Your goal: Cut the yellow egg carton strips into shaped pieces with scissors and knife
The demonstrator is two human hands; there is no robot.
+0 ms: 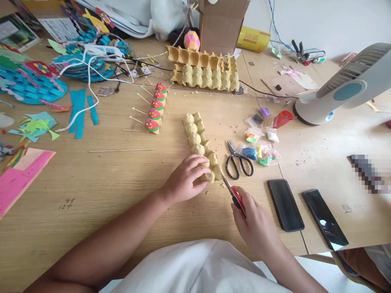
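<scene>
A two-row piece of pulp egg carton (194,139) lies on the wooden table in front of me, its near end under my fingers. My left hand (188,178) is closed over the cups at that end, thumb on the near side and fingers across the top. In my right hand (252,215) is a red and black utility knife (238,200), gripped by its handle. Its blade touches the carton's near right corner. Black-handled scissors (238,160) lie partly spread just right of the carton.
A painted red and green carton strip (156,108) stands left, with thin sticks beside it. More egg cartons (210,77) lie at the back. Right are clay packets (250,153), a red cup (283,119), a fan (332,89) and two phones (286,205). Another person sits at lower right.
</scene>
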